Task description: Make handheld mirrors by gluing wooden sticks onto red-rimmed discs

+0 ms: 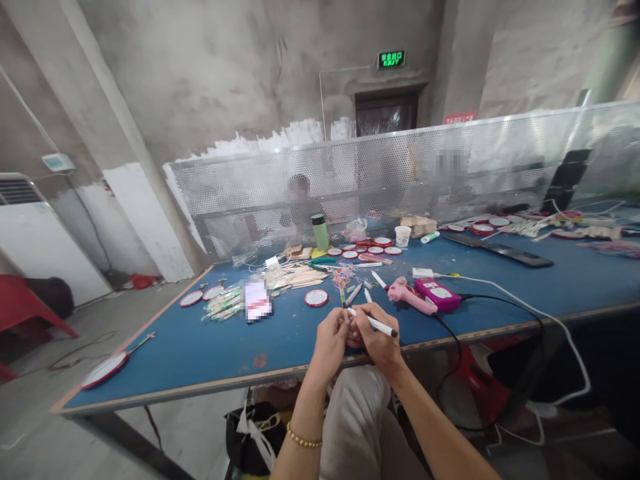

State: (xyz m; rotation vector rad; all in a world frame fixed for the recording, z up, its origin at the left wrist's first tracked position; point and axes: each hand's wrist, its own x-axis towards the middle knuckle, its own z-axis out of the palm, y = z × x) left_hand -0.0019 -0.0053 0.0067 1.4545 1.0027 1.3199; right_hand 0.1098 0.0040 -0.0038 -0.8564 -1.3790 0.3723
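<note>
My right hand (379, 339) is closed around a white marker (381, 326) with a black end; its tip points left, towards my left hand. My left hand (332, 339) pinches a thin wooden stick (343, 294), upright, with green and dark bands near its top. Both hands meet at the table's front edge, and the fingers hide the lower part of the stick. Just beyond them lie more markers (379, 280) and a tangle of colourful bands (345, 273). A round, red-rimmed white disc (317, 298) lies to the left of the stick.
Right of my hands are a pink glue gun (411, 297) and a purple box (438, 295) with cables. Wooden sticks (300, 275), a green bottle (320, 232), a paper cup (403, 236) and several discs stand or lie farther back. A perforated metal screen (240, 193) borders the blue table (200, 353).
</note>
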